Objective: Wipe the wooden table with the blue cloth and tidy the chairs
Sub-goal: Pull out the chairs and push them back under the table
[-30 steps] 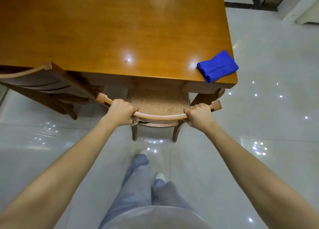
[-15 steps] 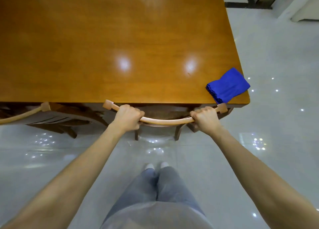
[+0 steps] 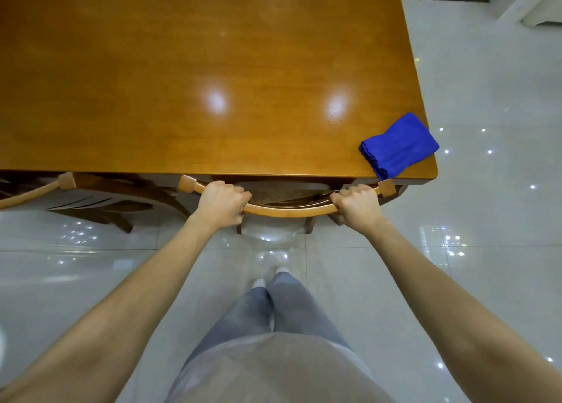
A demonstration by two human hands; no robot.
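Observation:
The wooden table [image 3: 197, 74] fills the upper part of the head view. A folded blue cloth [image 3: 399, 146] lies on its near right corner, slightly over the edge. Below the table's near edge is a wooden chair whose curved top rail [image 3: 289, 211] I hold with both hands. My left hand [image 3: 223, 203] grips the rail near its left end and my right hand [image 3: 355, 203] grips it near its right end. The seat is mostly hidden under the tabletop.
A second wooden chair [image 3: 79, 192] stands at the left, tucked under the table edge. Glossy pale floor tiles [image 3: 486, 250] stretch to the right and behind me. My legs and feet [image 3: 273, 281] are just behind the held chair. White furniture [image 3: 535, 4] sits at the far right.
The held chair has slid forward under the table, its seat now mostly hidden. I have stepped closer, and both hands keep their grip on the rail.

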